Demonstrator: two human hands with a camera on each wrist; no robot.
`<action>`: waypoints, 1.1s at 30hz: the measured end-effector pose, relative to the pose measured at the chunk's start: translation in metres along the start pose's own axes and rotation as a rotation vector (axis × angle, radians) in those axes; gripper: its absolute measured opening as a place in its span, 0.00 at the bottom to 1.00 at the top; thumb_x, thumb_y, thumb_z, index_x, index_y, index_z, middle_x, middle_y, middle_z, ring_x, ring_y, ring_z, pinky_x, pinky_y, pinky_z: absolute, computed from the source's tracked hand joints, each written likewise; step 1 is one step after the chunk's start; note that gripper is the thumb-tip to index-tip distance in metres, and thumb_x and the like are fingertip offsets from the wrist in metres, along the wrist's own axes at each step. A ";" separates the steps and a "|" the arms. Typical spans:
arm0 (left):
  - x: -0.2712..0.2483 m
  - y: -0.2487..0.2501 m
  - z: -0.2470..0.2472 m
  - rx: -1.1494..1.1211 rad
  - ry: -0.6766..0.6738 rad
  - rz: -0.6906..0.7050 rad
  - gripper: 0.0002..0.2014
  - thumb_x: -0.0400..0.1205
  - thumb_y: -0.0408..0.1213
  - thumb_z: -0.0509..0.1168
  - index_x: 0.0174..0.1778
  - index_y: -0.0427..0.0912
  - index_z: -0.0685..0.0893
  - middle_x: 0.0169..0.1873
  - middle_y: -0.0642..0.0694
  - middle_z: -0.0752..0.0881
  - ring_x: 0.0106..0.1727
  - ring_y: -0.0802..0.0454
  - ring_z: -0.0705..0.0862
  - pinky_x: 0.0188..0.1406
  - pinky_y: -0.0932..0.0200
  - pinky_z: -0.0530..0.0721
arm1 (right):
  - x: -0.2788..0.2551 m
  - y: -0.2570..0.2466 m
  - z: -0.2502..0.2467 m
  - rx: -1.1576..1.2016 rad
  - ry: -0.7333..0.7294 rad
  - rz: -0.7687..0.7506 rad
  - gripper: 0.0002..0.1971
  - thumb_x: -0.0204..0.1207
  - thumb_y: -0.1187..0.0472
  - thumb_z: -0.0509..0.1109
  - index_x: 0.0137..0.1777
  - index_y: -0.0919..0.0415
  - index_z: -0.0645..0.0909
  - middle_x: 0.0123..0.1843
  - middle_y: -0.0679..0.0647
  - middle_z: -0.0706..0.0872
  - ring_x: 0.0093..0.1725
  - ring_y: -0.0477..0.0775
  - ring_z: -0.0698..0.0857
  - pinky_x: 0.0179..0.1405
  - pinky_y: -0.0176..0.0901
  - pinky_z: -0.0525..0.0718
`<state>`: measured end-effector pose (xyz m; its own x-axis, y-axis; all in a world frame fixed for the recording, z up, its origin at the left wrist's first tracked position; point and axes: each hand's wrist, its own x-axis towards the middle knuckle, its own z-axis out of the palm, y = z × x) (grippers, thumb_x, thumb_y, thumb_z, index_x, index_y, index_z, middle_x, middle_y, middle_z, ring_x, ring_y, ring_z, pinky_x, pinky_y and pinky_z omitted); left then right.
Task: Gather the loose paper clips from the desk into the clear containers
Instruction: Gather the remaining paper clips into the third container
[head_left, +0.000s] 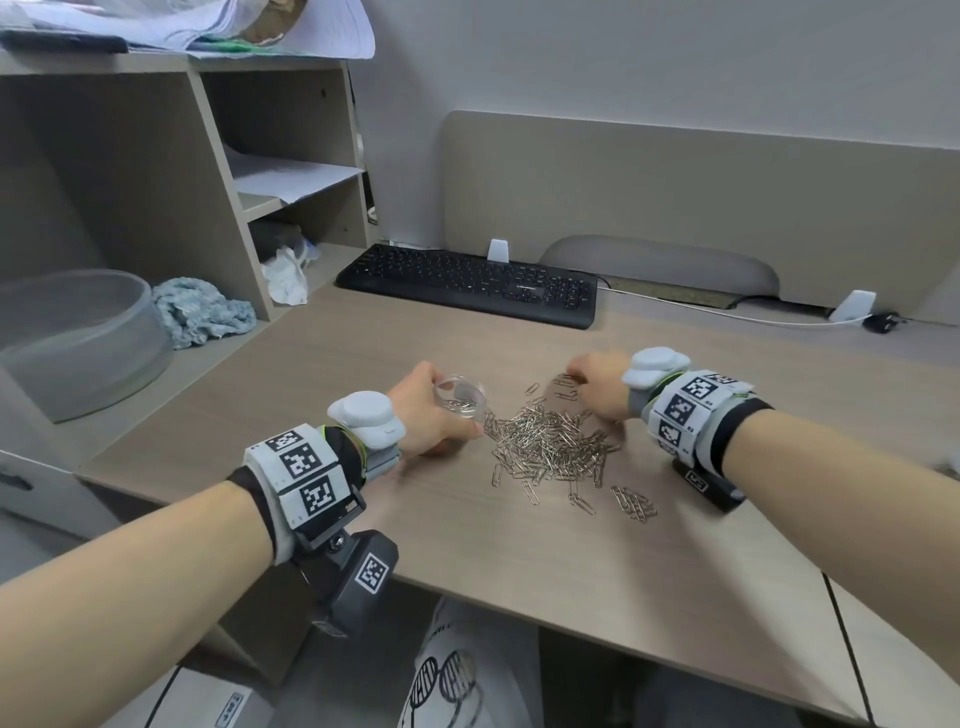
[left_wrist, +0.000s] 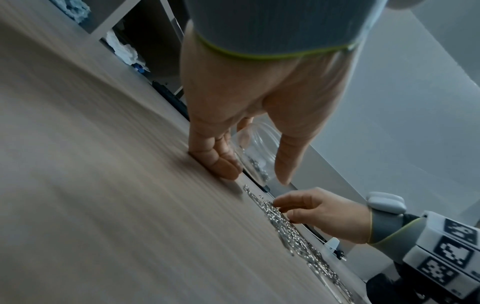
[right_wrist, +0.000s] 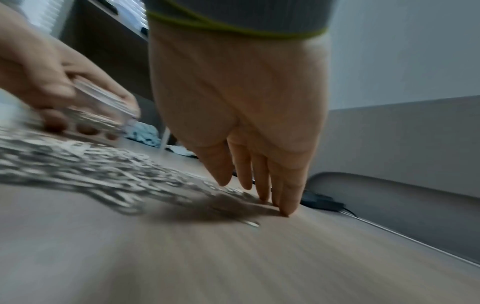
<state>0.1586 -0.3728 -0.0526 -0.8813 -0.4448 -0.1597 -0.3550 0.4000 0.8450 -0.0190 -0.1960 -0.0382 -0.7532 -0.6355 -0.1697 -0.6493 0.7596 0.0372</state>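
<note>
Down at the desk (head_left: 649, 571), the left hand (head_left: 431, 415) grips a small clear container (head_left: 461, 397), thumb on one side and fingers curled round the other, its little-finger edge resting on the wood. A few paper clips lie inside; the left wrist view shows them through the wall (left_wrist: 257, 164), while the head view shows only the rim and a glint of metal. Just to the right of that hand lies the heap of loose paper clips (head_left: 550, 441), with some stragglers nearer the person. The right hand (head_left: 597, 382) reaches over the heap's far edge, fingers (right_wrist: 265, 181) straight and pointing down, tips touching the desk beside the clips; the head view hides those fingertips behind the knuckles. Motion blur smears the clips in the right wrist view. Beyond both hands sits a black keyboard (head_left: 467, 283).
</note>
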 end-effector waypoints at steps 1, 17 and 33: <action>0.000 0.001 0.001 0.018 0.003 -0.002 0.41 0.49 0.56 0.80 0.57 0.49 0.75 0.49 0.37 0.89 0.50 0.35 0.91 0.51 0.32 0.89 | -0.001 -0.007 0.002 -0.002 -0.001 -0.034 0.09 0.77 0.66 0.62 0.53 0.59 0.82 0.50 0.54 0.87 0.49 0.60 0.86 0.50 0.48 0.85; -0.010 0.007 0.002 0.001 0.011 -0.011 0.38 0.52 0.51 0.81 0.56 0.47 0.75 0.49 0.37 0.90 0.50 0.38 0.91 0.53 0.34 0.89 | -0.007 -0.044 0.000 0.063 -0.009 -0.183 0.17 0.78 0.66 0.60 0.61 0.55 0.86 0.62 0.54 0.86 0.58 0.60 0.85 0.61 0.50 0.83; -0.013 0.001 0.000 -0.153 0.005 -0.031 0.21 0.70 0.28 0.80 0.47 0.43 0.73 0.40 0.38 0.84 0.40 0.45 0.81 0.43 0.45 0.82 | -0.040 -0.061 0.006 0.101 -0.079 -0.420 0.20 0.76 0.64 0.63 0.65 0.50 0.84 0.67 0.45 0.86 0.65 0.54 0.83 0.68 0.46 0.77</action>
<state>0.1694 -0.3666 -0.0497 -0.8690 -0.4591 -0.1843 -0.3296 0.2596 0.9077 0.0511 -0.2160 -0.0400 -0.4135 -0.8824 -0.2244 -0.8809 0.4501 -0.1465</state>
